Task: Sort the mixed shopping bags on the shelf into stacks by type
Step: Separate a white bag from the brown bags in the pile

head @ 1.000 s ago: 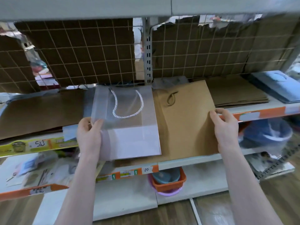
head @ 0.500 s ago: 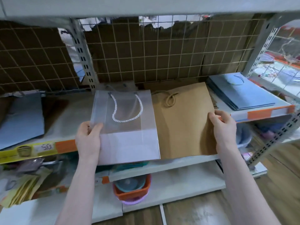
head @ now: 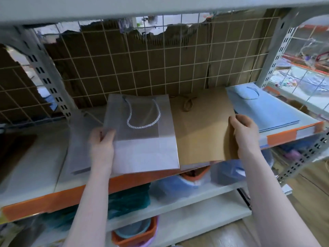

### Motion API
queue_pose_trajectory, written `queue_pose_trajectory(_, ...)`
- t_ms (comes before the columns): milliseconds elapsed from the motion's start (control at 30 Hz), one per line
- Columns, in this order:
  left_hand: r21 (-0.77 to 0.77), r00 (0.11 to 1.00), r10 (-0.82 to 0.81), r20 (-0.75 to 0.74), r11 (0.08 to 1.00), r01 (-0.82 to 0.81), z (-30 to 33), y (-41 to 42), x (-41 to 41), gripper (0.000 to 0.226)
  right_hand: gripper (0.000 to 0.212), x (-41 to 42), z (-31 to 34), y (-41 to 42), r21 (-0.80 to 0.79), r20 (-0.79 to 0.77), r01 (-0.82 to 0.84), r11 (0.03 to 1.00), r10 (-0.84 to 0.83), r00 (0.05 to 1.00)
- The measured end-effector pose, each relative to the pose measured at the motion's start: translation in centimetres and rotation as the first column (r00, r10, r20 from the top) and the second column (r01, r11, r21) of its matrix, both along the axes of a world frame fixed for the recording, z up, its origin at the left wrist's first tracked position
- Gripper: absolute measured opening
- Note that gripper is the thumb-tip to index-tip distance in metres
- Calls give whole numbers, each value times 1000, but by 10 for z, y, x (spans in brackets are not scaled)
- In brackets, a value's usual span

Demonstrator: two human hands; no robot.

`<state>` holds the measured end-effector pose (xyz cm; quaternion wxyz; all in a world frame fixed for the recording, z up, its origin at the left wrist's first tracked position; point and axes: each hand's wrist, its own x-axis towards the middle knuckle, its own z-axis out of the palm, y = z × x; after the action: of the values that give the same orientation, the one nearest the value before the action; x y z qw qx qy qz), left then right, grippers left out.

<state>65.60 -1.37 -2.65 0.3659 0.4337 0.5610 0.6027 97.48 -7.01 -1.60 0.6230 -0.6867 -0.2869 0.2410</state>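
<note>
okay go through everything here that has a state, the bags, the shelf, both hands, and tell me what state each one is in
Translucent frosted bag with white rope handle: flat, lifted, overlapping the brown bag.
Brown kraft paper bag: flat, held at its right edge.
Light blue paper bags: flat stack on the shelf.
Left hand: grips the frosted bag.
Right hand: grips the brown bag.
Orange-edged grey shelf: holds the blue stack.

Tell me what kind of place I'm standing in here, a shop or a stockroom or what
Most likely a shop aisle. The metal shelving has orange price strips on its front edges, a wire grid back panel, and flat stacks of one kind of goods, such as the blue bags. More stocked shelves show behind the right upright.
</note>
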Motion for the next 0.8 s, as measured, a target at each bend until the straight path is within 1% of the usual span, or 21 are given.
queue_pose_trajectory(100, -12, 998, 51, -30, 999, -51, -1, 16, 10, 14, 11, 17, 0, 24, -24, 9, -12, 1000, 12, 1000)
queue_pose_trajectory(167, -33, 994, 103, -22, 994, -103, 0, 24, 18, 16, 8, 28, -1, 41, -28, 7, -34, 999, 35, 999)
queue_pose_trajectory(233, -37, 991, 129, -25, 991, -130, 0, 27, 28, 20, 9, 38, -2, 60, -42, 32, -63, 997, 64, 997)
queue_pose_trajectory(333, -56, 987, 155, -30, 986, -157, -2, 24, 42, 23, 26, 51, -3, 84, -99, 93, -111, 989, 120, 988)
queue_pose_trajectory(433, -82, 980, 200, -11, 976, -201, -5, 23, 55, 31, 32, 63, -10, 99, -116, 141, -135, 984, 151, 978)
queue_pose_trajectory(567, -72, 971, 238, -10, 969, -238, -6, 23, 69, 6, 34, 74, -17, 112, -156, 197, -161, 975, 190, 962)
queue_pose_trajectory(667, -63, 962, 270, -31, 960, -272, -9, 26, 74, 7, 34, 78, -19, 120, -200, 246, -152, 968, 200, 948)
queue_pose_trajectory(733, -67, 958, 283, -34, 956, -285, -9, 29, 78, 3, 35, 79, -21, 124, -239, 269, -148, 960, 212, 940)
queue_pose_trajectory(800, -62, 961, 277, -20, 959, -278, -11, 32, 80, 14, 37, 79, -23, 126, -285, 299, -153, 946, 239, 924)
